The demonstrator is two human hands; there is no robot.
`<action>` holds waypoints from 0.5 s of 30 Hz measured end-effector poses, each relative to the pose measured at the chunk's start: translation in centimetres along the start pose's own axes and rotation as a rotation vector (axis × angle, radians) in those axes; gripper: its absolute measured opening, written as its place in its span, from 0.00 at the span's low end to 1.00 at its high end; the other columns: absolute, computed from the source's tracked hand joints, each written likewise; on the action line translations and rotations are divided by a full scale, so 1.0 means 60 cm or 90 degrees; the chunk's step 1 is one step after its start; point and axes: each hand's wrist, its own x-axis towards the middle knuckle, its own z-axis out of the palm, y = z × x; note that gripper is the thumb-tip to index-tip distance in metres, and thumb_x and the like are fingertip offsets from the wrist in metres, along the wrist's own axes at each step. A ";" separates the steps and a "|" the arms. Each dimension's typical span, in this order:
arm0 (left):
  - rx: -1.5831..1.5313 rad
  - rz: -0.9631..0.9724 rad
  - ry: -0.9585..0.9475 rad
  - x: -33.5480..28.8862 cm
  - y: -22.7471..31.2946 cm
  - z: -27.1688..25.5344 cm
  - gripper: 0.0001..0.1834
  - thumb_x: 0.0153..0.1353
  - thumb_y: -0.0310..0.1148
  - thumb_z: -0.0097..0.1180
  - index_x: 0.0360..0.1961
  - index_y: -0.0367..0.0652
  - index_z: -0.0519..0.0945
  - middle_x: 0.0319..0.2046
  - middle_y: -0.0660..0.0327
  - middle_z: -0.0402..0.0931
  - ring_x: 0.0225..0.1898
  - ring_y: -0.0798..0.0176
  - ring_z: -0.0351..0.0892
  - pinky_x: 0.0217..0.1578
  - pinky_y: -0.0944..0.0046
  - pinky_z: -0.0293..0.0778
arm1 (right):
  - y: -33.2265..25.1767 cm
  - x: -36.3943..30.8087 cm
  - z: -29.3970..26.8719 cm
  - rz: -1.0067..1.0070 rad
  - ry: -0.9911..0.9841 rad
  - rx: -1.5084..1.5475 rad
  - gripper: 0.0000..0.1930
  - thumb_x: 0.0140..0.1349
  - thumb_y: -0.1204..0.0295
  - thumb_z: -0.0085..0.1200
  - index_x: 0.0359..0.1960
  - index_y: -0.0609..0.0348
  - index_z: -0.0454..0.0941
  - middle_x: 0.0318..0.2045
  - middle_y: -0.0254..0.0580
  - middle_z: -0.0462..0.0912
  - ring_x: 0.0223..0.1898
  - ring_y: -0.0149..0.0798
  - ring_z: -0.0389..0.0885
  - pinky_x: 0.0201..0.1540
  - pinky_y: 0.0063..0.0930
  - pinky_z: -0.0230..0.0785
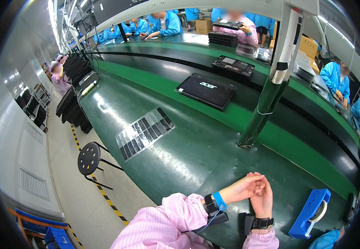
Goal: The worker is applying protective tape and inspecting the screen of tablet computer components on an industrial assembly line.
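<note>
Two-handed, rests left hand (243, 187) against right hand (263, 202) over the table (205, 159), left of the blue tape dispenser (306, 211) sitting on it, with fingers (254, 179) loosely bent, holding nothing visible.

Near the front of the worktop (205, 143), the left hand (244, 187) and right hand (262, 203) are together, fingers touching. A tape dispenser (301, 216) stands to their right. Ahead of them, a post (259, 118) rises; left and forward, a divided sheet (145, 133) lies flat. Beyond the sheet, to its right, a closed laptop (207, 92) overlaps the belt's (163, 68) near edge, with an opened device (233, 67) behind it. Left of the worktop, a stool (88, 158) stands on the floor (66, 166).
</note>
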 end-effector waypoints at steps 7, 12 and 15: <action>0.006 -0.002 0.004 -0.003 0.003 0.001 0.09 0.63 0.37 0.44 0.30 0.45 0.69 0.22 0.68 0.67 0.26 0.72 0.65 0.31 0.72 0.63 | 0.001 -0.002 0.006 0.009 0.015 0.017 0.18 0.66 0.65 0.35 0.45 0.69 0.69 0.45 0.52 0.73 0.52 0.44 0.69 0.58 0.34 0.59; -0.009 -0.014 0.009 -0.001 -0.002 0.003 0.08 0.63 0.37 0.44 0.30 0.45 0.69 0.23 0.69 0.67 0.26 0.72 0.65 0.31 0.72 0.64 | 0.000 -0.003 -0.006 -0.002 0.008 0.014 0.19 0.65 0.66 0.35 0.47 0.70 0.67 0.47 0.56 0.72 0.52 0.45 0.68 0.58 0.34 0.58; -0.009 -0.009 0.004 0.002 -0.005 -0.003 0.08 0.63 0.37 0.45 0.31 0.45 0.70 0.23 0.68 0.67 0.26 0.72 0.65 0.32 0.72 0.64 | 0.000 -0.004 -0.003 -0.002 0.018 0.008 0.18 0.65 0.66 0.36 0.47 0.70 0.68 0.46 0.56 0.73 0.51 0.44 0.69 0.57 0.33 0.58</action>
